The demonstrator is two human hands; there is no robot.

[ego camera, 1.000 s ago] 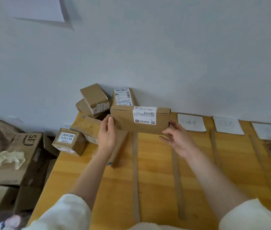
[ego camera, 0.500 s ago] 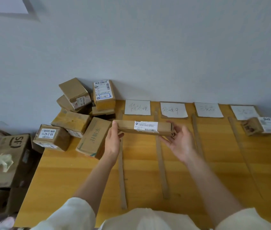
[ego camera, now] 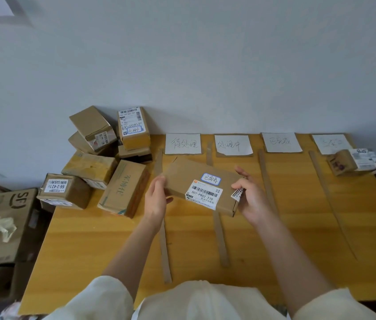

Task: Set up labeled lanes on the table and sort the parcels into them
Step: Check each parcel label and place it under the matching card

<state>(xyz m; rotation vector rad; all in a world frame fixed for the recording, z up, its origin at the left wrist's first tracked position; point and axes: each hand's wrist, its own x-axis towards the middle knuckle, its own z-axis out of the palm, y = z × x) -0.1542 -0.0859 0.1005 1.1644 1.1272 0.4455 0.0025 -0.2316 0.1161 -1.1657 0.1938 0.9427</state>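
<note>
I hold a flat brown parcel point(ego camera: 197, 181) above the table, tilted so its top face with a barcode label and a blue-bordered handwritten sticker shows. My left hand point(ego camera: 157, 199) grips its left end and my right hand point(ego camera: 251, 199) grips its right end. Several brown parcels point(ego camera: 104, 162) are piled at the table's back left. Four white paper labels lie along the wall: first label point(ego camera: 183, 143), second label point(ego camera: 233, 144), third label point(ego camera: 281, 142), fourth label point(ego camera: 331, 143). Cardboard strips point(ego camera: 220, 239) mark the lanes. One small parcel point(ego camera: 353, 161) sits in the far right lane.
The yellow wooden table point(ego camera: 297, 239) stands against a grey wall. Large cardboard boxes point(ego camera: 14, 218) with crumpled plastic sit on the floor to the left. The table's right edge drops off beside the small parcel.
Both hands have tilted the flat parcel from edge-on to face-up, showing its labels, and brought it slightly nearer. The camera view has shifted a little.
</note>
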